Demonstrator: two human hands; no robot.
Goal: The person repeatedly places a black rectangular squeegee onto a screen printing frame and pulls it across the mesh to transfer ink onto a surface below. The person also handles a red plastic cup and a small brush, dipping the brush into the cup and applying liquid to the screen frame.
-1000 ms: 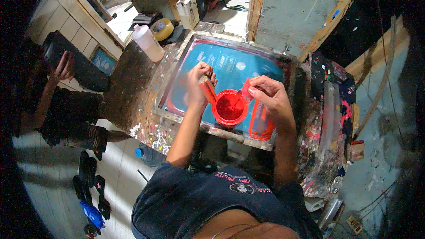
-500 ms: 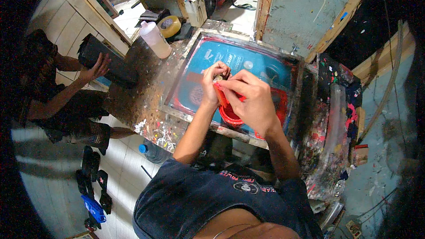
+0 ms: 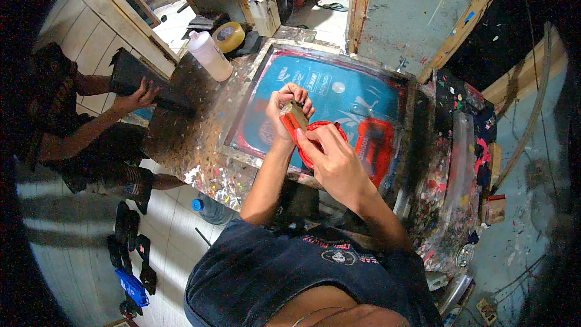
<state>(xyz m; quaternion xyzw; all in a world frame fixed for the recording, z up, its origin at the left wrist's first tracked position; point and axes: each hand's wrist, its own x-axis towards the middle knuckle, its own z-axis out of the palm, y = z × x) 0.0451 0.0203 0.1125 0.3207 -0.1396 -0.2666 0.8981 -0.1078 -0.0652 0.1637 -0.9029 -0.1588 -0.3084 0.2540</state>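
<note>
My left hand (image 3: 283,105) is closed around a short wooden-topped block (image 3: 292,117) with red ink along its side, over the blue printing screen (image 3: 345,66) in its frame. My right hand (image 3: 336,163) is pinched at the block's lower, red end; what its fingertips hold is hidden. Beneath both hands is a red ink cup (image 3: 336,130), largely covered by my right hand. Wet red ink (image 3: 381,136) lies on the screen at the right.
A person (image 3: 60,133) on the left holds a dark panel (image 3: 130,69). A pale bottle (image 3: 209,54), tape roll (image 3: 229,36) and jug (image 3: 263,12) stand at the bench's back left. A water bottle (image 3: 209,212) is below; paint-crusted clutter (image 3: 460,163) lies right.
My right hand has moved left and down to the block, covering the cup; the pink piece it held earlier is hidden. The person on the left has raised the dark panel and shifted right.
</note>
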